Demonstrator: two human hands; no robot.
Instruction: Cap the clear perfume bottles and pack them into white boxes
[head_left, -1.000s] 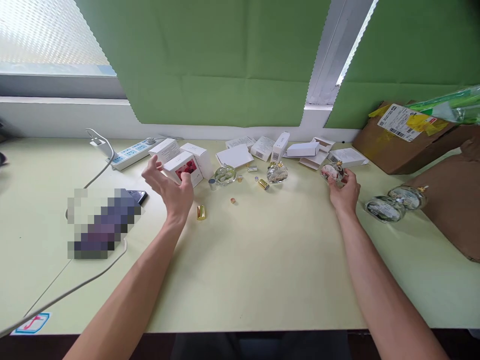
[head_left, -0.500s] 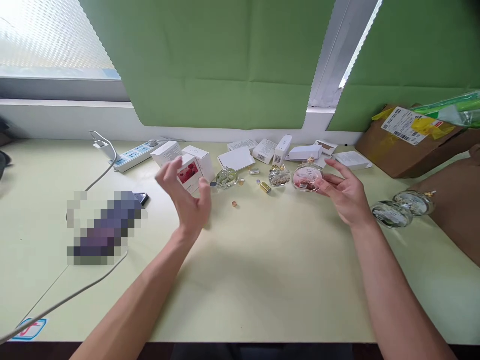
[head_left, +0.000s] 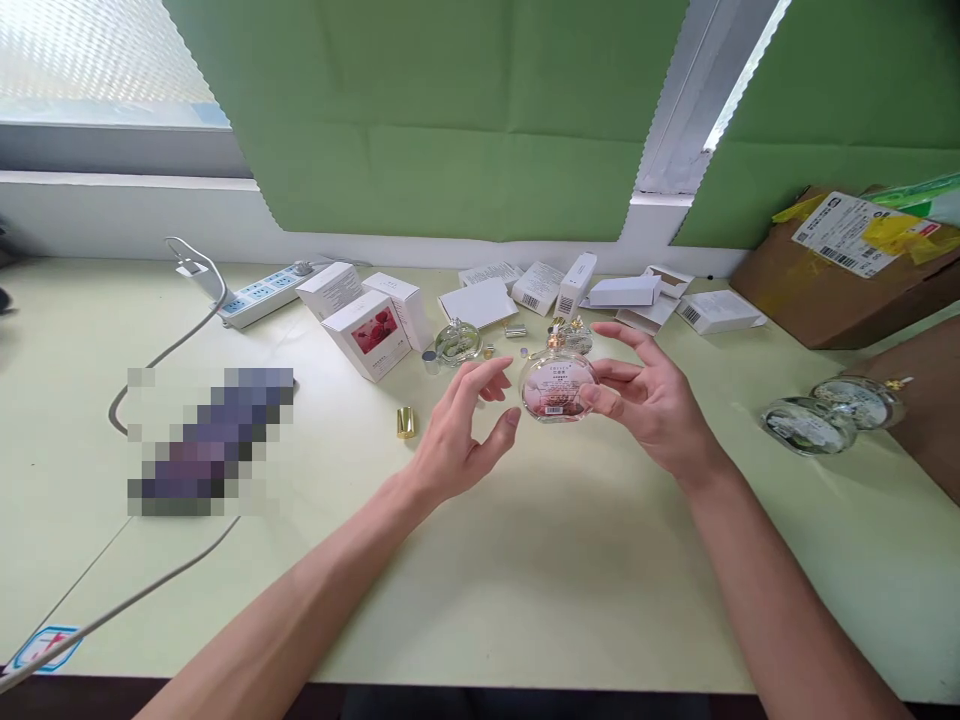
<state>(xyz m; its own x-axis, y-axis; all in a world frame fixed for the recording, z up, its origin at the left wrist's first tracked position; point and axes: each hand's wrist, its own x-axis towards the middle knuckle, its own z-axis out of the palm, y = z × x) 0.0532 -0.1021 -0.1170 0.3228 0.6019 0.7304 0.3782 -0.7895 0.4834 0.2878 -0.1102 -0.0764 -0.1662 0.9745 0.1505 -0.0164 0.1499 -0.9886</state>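
My right hand holds a round glass perfume bottle with pink contents and a gold neck, upright above the table's middle. My left hand is open just left of the bottle, fingers spread and apart from it. A gold cap lies on the table to the left of my left hand. A white box with a red flower picture stands behind it. Another round bottle sits beyond my left hand.
Several white boxes and small caps lie along the back of the pale green table. Two round bottles lie at the right near cardboard boxes. A power strip and cables run at the left, beside a blurred object.
My right hand has brought the pink bottle from the back right toward the centre. My left hand has swung right from the flower box to beside the bottle.
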